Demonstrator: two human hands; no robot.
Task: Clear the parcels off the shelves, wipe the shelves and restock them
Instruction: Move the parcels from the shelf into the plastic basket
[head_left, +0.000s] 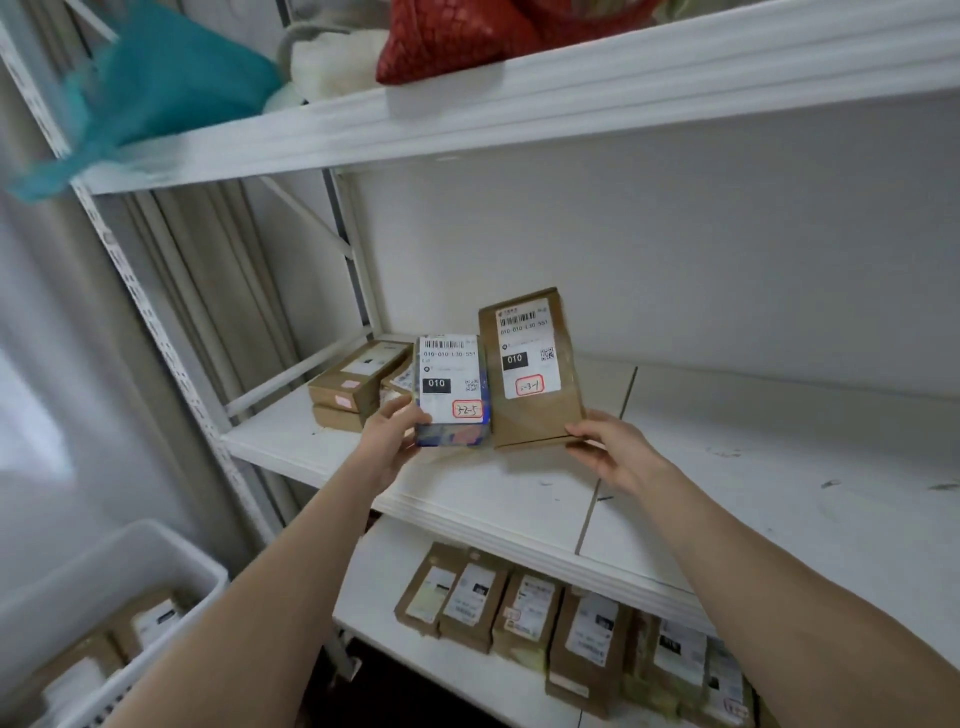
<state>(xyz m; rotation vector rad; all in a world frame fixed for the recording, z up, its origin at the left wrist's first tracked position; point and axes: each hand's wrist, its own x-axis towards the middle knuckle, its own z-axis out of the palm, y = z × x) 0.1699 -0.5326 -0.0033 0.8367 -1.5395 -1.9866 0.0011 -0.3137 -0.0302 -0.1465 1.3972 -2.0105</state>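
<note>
My left hand grips a small blue-edged parcel with a white label, held upright over the middle shelf. My right hand holds the lower corner of a taller brown cardboard parcel, also upright, right beside the first. Both labels face me. Several brown parcels lie stacked at the shelf's back left corner. The rest of this white shelf is bare, with a few dark marks.
The lower shelf carries a row of several labelled brown parcels. A white plastic crate with parcels stands at bottom left. The top shelf holds a teal bag and a red bag. A perforated white upright stands left.
</note>
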